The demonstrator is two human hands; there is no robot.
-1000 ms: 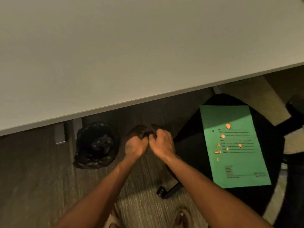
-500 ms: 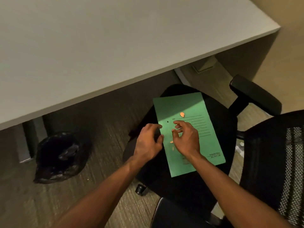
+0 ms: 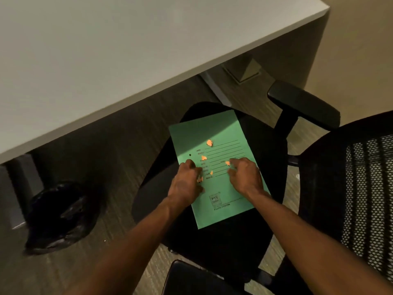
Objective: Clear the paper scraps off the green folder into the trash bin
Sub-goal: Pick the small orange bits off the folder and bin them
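Note:
A green folder (image 3: pixel 225 133) lies flat on the black seat of an office chair (image 3: pixel 263 145). Several small orange paper scraps are scattered on its printed lines, one near the top (image 3: pixel 209 143), one lower left (image 3: pixel 203 157). My left hand (image 3: pixel 187 184) rests on the folder's left edge, fingers curled down among the scraps. My right hand (image 3: pixel 244 177) lies on the folder's right side, fingertips beside a scrap (image 3: pixel 227 163). Neither hand visibly holds anything. The trash bin (image 3: pixel 61 213), lined with a black bag, stands on the floor to the left, under the desk.
A white desk (image 3: pixel 106 60) fills the upper left, its edge overhanging the bin. The chair's right armrest (image 3: pixel 302 103) and mesh back (image 3: pixel 365 188) stand to the right. Another armrest (image 3: pixel 191 277) is near the bottom. Grey carpet lies between chair and bin.
A second ago both hands were together over the floor near the bin. They have moved right onto the folder, then spread apart to its two sides. The view has turned toward the chair.

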